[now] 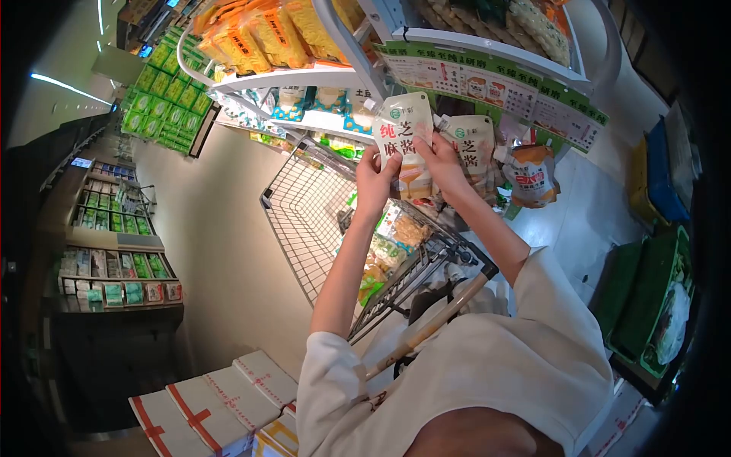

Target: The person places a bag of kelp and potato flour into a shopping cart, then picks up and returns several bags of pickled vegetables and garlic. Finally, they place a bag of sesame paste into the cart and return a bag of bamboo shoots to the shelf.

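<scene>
A white spouted pouch of sesame paste [407,126] is held upright in front of the shelf, its printed front facing me. My left hand [373,181] is closed on its left edge, thumb on the front. My right hand [444,161] grips the right edge, with part of the fingers hidden behind it. Just right of it hangs a similar sesame paste pouch [474,148], partly covered by my right hand. Beside that is an orange-brown spouted pouch [531,179].
Below my arms stands a wire shopping cart [301,236] with bagged food [381,251] inside. Yellow packets [274,38] fill the upper shelf. White boxes [217,400] are stacked at lower left. Green crates [640,297] stand at right. Further shelves of packaged goods line the left.
</scene>
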A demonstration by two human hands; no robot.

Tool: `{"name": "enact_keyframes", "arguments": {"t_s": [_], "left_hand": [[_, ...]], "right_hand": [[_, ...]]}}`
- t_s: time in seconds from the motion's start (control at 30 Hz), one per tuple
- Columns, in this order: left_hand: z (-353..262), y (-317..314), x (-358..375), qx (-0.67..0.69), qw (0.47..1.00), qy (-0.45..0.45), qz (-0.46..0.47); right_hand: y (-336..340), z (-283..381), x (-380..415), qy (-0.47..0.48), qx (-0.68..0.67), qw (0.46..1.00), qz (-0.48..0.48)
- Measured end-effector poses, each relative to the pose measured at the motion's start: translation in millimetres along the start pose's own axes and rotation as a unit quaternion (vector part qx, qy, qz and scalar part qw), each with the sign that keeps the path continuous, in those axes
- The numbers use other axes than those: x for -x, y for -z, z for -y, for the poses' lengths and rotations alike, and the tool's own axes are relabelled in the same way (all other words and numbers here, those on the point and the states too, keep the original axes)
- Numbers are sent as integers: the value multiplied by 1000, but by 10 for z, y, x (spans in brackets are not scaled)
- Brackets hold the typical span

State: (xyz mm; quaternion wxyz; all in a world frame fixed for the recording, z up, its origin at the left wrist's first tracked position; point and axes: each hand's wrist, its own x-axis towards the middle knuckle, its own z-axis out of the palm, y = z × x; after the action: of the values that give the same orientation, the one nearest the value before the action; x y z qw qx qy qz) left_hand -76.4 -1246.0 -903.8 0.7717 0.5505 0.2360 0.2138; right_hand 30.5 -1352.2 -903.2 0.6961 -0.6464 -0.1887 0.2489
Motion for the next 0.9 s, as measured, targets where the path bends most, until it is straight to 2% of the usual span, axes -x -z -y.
{"name": "enact_keyframes", "arguments": {"t_s": [0.27, 0.37, 0.47, 0.67, 0.83, 0.9], "left_hand": [[97, 30, -11, 11, 1000, 18, 6], [107, 33, -24, 17, 1000, -4, 2], [54, 20, -36, -2, 1000, -14, -5], [142, -6, -75, 18, 1000, -4, -13], [169, 20, -70, -15, 999, 37, -14], [217, 14, -104, -9, 1000, 6, -11]], "right_hand": [[2, -87, 11, -7, 15, 1000, -16], [14, -118, -11, -12, 69, 997, -15], [-26, -185, -51, 45, 67, 996, -43], [12, -232, -131, 8, 150, 987, -52], [23, -381, -132, -3, 85, 995, -43], [31, -352, -100, -21, 105, 994, -32]]}}
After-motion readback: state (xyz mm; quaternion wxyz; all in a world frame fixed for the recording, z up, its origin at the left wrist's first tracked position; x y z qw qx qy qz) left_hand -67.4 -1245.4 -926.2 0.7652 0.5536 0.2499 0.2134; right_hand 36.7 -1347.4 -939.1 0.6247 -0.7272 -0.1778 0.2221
